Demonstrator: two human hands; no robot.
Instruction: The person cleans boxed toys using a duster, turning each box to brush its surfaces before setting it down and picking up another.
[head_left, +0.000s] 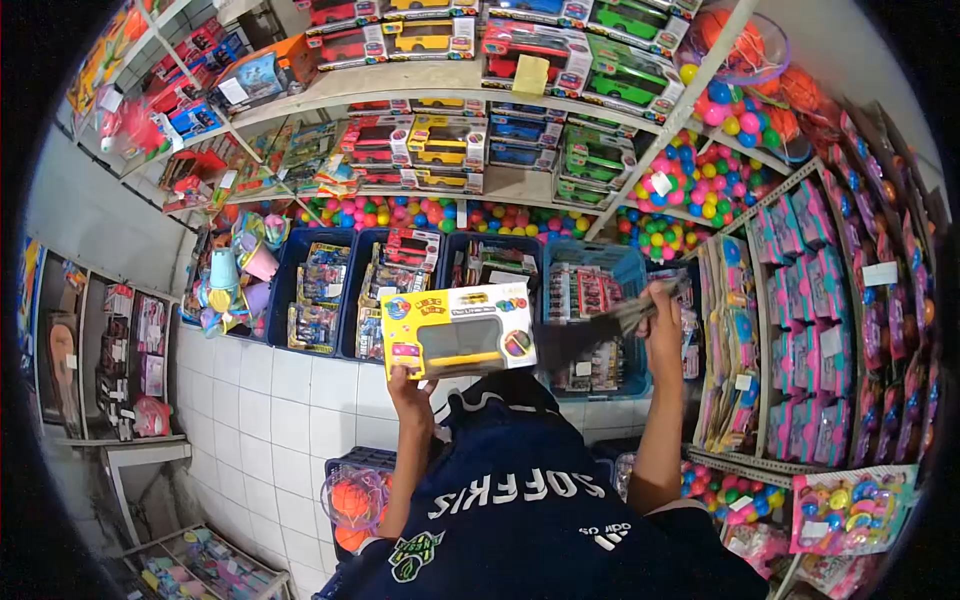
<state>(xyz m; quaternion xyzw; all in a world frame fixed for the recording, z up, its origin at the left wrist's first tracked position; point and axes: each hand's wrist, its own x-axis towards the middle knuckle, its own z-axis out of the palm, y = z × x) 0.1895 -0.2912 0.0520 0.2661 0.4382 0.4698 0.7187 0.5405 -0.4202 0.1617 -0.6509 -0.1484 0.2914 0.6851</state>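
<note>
A yellow toy box point(460, 331) with a clear window is held up in front of my chest. My left hand point(410, 388) grips its lower left corner, thumb on the front. To the right, my right hand point(662, 318) is raised over the blue bins, its fingers closed round the handle of a dark duster point(580, 335). The duster is blurred, and its dark end reaches left to the box's right edge.
Blue bins point(350, 300) of packaged toys line the floor ahead. Beyond them, a shelf point(400, 85) holds boxed toy cars. Packaged toys hang on the right rack, and a ball net point(355, 500) is at lower left.
</note>
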